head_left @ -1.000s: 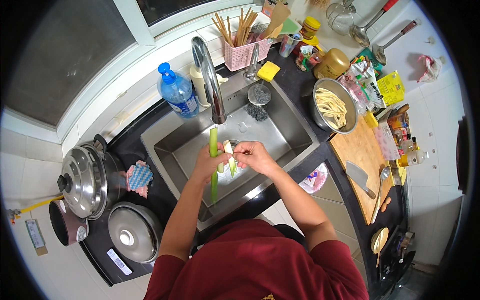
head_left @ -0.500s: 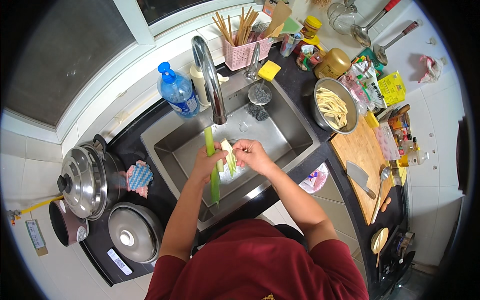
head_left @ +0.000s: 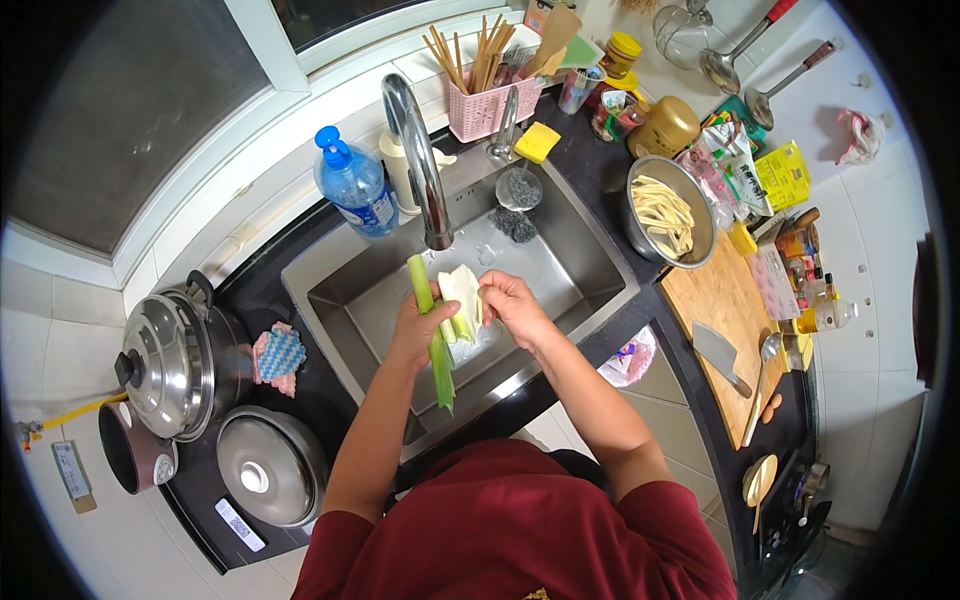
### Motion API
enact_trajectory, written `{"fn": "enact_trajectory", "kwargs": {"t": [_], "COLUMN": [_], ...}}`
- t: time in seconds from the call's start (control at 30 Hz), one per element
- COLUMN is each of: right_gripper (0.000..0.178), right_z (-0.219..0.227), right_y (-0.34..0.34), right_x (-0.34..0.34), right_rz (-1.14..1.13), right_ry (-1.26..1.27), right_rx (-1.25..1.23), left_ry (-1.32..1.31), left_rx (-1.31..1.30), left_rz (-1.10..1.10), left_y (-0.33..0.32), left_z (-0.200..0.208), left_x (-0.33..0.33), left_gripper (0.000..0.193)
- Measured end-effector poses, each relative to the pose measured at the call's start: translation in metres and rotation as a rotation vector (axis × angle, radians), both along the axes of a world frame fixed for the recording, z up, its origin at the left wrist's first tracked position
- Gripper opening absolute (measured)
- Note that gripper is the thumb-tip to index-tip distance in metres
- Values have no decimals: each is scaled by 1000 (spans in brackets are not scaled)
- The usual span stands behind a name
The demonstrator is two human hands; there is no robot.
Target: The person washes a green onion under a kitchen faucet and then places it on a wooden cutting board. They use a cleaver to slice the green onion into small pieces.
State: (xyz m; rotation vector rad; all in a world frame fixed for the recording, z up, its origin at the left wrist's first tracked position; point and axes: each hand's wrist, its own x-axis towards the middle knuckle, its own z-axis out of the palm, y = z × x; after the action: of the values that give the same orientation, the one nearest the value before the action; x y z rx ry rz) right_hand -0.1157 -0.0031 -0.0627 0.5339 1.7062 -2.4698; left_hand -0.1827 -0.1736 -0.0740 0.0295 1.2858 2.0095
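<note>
Over the steel sink [head_left: 585,225], my left hand [head_left: 413,325] is closed around a long green leek stalk [head_left: 442,372], its leafy end slanting down toward me. Beside the stalk, under my left thumb, lies a pale leek piece [head_left: 462,292], white on the face turned up and green at its lower end. My right hand [head_left: 512,308] pinches the right edge of this piece, and it looks spread wide between the two hands. The fingertips of my right hand are partly hidden. Above the stalk hangs the chrome faucet [head_left: 425,180], with no water seen running.
A blue soap bottle [head_left: 357,190] and a pink chopstick basket [head_left: 490,108] stand behind the sink. On the right are a bowl of pale strips [head_left: 665,215] and a cutting board [head_left: 700,290] bearing a cleaver [head_left: 715,350]. Lidded pots [head_left: 170,365] stand on the left.
The pale piece has turned and opened out, showing a wider white face. My right hand has shifted slightly right, and the stalk's lower end has swung a little right.
</note>
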Motion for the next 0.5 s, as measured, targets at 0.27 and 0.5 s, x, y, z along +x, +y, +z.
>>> {"fn": "enact_trajectory", "kwargs": {"t": [0.27, 0.5], "right_gripper": [8, 9], "right_z": [-4, -12], "right_y": [6, 47], "right_x": [6, 45], "right_rz": [-81, -203], "right_ry": [19, 28], "right_rx": [-25, 190], "left_ry": [-192, -83], "left_rx": [104, 48], "left_rz": [-25, -129], "left_y": [1, 22], "left_z": [-5, -15], "left_x": [0, 12], "left_gripper": [29, 25]}}
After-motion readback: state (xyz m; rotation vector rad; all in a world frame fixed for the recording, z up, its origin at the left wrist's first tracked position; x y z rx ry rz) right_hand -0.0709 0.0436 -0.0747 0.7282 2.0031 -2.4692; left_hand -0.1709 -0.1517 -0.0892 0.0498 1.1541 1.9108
